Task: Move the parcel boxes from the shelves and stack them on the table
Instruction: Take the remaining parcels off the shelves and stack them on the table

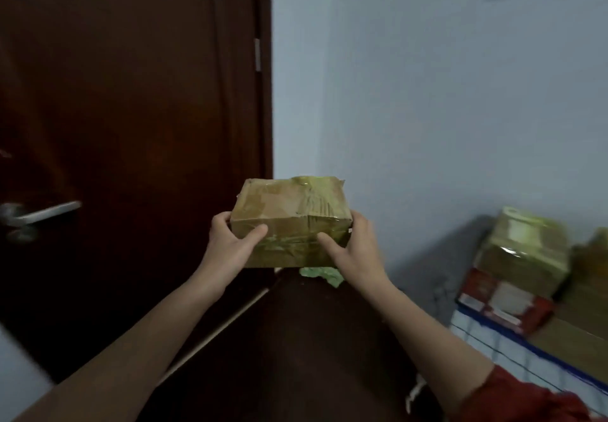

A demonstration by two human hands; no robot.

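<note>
Parcel box (289, 202), underside out of sight

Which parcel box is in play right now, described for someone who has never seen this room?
Find the dark brown door on the left. Just off its right edge, mid-frame, the left hand and right hand grip a parcel box by its ends. Unlike the piled boxes at the right, it alone is in the hands: brown cardboard under yellowish tape.
</note>
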